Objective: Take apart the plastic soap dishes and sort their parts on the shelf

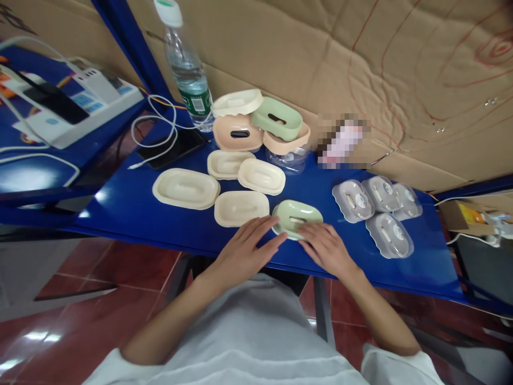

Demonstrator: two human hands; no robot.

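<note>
A green oval soap dish (294,211) with a slot in its middle lies near the table's front edge. My left hand (249,246) rests at its left end, fingers stretched out, the fingertips also beside a cream oval tray (241,207). On the dish's right end lies my right hand (325,247), its fingers extended over the rim. Neither hand is wrapped around the dish. More cream oval trays, one at the left (186,188) and one farther back (262,176), lie behind and left of my hands.
Green (280,109), peach (236,140) and cream dishes are stacked at the back, by a water bottle (190,80). Several clear-packaged dishes (352,200) sit at the right. A dark phone (172,149), a white cable and a power strip (80,120) are at the left.
</note>
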